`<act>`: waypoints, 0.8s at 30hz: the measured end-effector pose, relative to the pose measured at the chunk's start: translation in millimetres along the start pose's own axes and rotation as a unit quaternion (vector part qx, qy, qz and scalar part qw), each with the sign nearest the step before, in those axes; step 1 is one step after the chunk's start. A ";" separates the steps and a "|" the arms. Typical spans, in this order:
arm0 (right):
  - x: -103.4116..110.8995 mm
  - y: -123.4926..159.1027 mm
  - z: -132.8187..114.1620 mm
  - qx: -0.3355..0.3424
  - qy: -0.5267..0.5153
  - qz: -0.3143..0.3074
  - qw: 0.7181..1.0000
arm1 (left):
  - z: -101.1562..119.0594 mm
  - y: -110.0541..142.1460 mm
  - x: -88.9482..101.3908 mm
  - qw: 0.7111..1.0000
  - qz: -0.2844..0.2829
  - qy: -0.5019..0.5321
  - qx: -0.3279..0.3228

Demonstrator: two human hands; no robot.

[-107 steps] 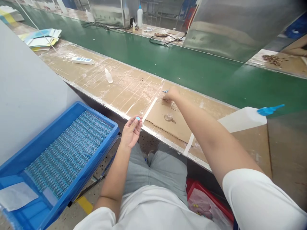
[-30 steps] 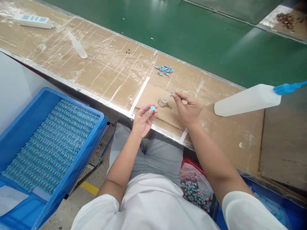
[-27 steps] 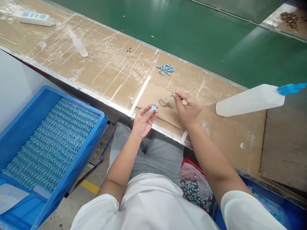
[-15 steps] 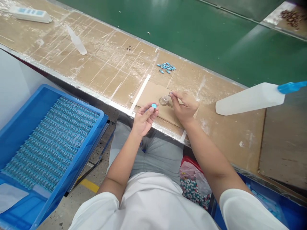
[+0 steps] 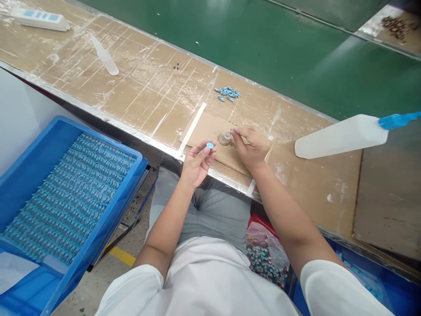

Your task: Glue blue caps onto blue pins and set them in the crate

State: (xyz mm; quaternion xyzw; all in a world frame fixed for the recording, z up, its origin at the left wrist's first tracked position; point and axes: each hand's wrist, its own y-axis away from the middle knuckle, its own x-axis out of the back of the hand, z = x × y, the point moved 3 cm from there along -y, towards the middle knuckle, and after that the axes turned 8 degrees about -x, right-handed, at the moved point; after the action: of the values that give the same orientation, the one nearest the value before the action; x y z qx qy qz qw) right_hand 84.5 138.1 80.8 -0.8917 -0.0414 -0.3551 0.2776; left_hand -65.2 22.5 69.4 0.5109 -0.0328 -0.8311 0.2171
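Note:
My left hand (image 5: 198, 164) pinches a small round blue piece (image 5: 209, 145) between thumb and fingertips, just over the bench's near edge. The piece's flat face points up. My right hand (image 5: 251, 144) has thumb and forefinger closed together beside a small clear cup (image 5: 225, 138). Something tiny shows at those fingertips, too small to name. The cup stands on a cardboard sheet (image 5: 205, 125). Beyond the sheet lies a loose pile of small blue parts (image 5: 227, 93).
A large white bottle with a blue nozzle (image 5: 342, 136) lies or leans at right; a small squeeze bottle (image 5: 104, 56) is at left. A green belt (image 5: 250, 52) runs behind the bench. A blue crate (image 5: 62, 120) with rows of blue parts stands at lower left.
My right hand has shifted very slightly left beside the cup. White specks on the green belt have moved left. My left hand keeps the blue piece nearly in place.

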 end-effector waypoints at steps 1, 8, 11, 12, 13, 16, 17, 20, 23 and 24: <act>0.0 0.1 -0.1 0.000 0.001 0.001 1.000 | 0.2 0.0 0.0 1.000 -0.001 0.000 0.000; 1.9 0.4 -3.6 -0.026 0.004 0.007 1.000 | -1.2 0.4 3.4 0.999 0.036 0.004 0.025; 5.3 0.2 -8.9 -0.059 -0.013 0.042 0.997 | -1.3 0.2 2.4 0.999 0.038 0.009 0.025; 6.7 0.1 -10.9 -0.076 -0.031 0.056 0.995 | -1.2 0.2 1.6 0.999 0.039 0.007 0.022; 8.3 0.0 -12.8 -0.093 -0.057 0.069 0.992 | -0.9 0.2 0.5 0.999 0.037 0.004 0.018; 14.5 -0.5 -18.5 -0.142 -0.148 0.092 0.975 | -0.4 1.4 -4.8 1.000 0.024 -0.006 0.001; 17.3 -0.5 -20.4 -0.156 -0.170 0.090 0.969 | -0.8 2.6 -7.0 1.000 0.018 -0.010 0.000; 27.7 1.8 -27.4 -0.190 -0.200 0.049 0.960 | -3.5 9.4 -13.3 0.999 0.021 -0.018 0.017; 39.4 8.5 -37.9 -0.204 -0.220 -0.011 0.954 | -6.1 20.7 -19.5 0.998 0.034 -0.002 0.044; 43.0 11.4 -42.2 -0.207 -0.230 -0.028 0.951 | -6.2 25.1 -21.7 0.998 0.033 0.002 0.049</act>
State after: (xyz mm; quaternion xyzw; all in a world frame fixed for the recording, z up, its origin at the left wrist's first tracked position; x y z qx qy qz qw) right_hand 93.9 101.0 128.8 -0.9855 -0.0549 -0.1487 0.0600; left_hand -43.3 9.4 91.5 0.5213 -0.0898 -0.8200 0.2187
